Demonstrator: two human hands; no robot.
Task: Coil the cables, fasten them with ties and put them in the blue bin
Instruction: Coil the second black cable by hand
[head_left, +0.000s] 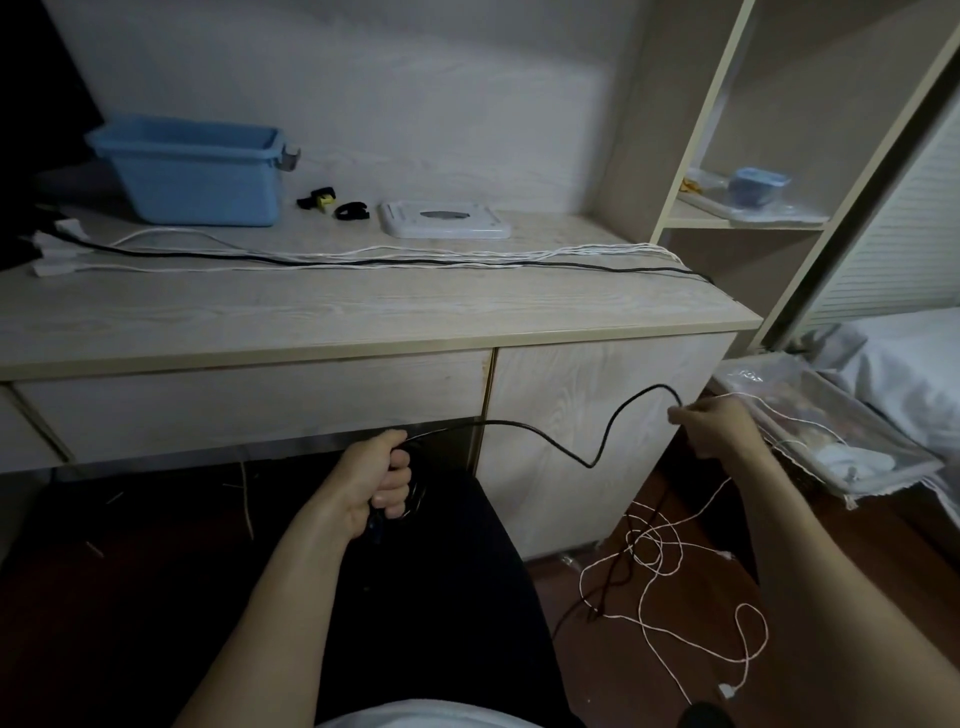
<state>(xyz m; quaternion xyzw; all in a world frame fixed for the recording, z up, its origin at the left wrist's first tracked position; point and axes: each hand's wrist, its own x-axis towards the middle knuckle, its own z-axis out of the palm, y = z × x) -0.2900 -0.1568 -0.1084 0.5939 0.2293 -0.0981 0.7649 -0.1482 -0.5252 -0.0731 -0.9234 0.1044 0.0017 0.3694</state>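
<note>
A black cable (592, 457) runs in a sagging curve between my two hands, below the desk's front edge. My left hand (382, 478) grips dark loops of that cable over my lap. My right hand (719, 428) pinches the cable further along, out to the right. The blue bin (192, 171) stands at the back left of the desk (363, 312). Black ties (350, 211) lie to the right of the bin. Several white cables and one black cable (395, 259) stretch across the desk and drop over its right end.
A white flat device (447, 221) lies on the desk beside the ties. White cable (654, 551) lies tangled on the floor at the right. A shelf unit (748, 208) stands to the right of the desk. A plastic-wrapped tray (826, 431) rests by a bed.
</note>
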